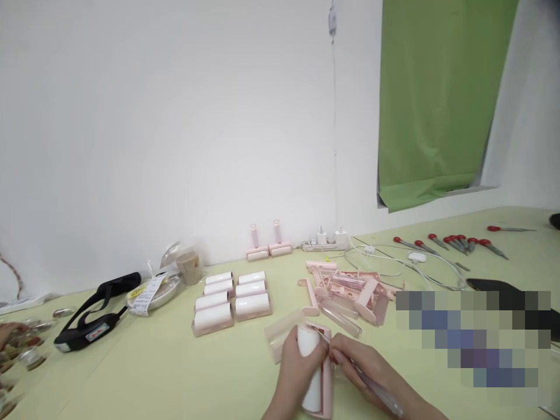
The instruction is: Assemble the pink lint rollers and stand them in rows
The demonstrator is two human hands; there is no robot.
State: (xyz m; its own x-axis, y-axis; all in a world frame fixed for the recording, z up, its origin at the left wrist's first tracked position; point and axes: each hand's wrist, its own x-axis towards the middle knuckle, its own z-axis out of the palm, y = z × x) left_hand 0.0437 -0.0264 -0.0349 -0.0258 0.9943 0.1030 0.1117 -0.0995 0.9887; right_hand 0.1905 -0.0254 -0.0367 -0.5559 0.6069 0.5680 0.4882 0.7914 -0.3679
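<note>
My left hand [295,368] is wrapped round a lint roller [311,395], a white paper roll in a pale pink holder tilted upright above the table. In my right hand [366,363] is a slim tool with a clear handle [380,394] and a thin metal shaft. Its tip touches or nearly touches the upper end of the roller; fingers partly hide the contact. Behind my left hand lies a translucent cover [276,333]. Just beyond, pink plastic parts [345,286] lie in a loose heap.
Several white rolls in pink holders [254,304] form two columns left of centre. Two lint rollers [258,253] stand by the wall beside a power strip [324,245]. Red-handled tools [455,240] and cables lie at right. A black strap [94,318] lies left, near another person's hand [11,333].
</note>
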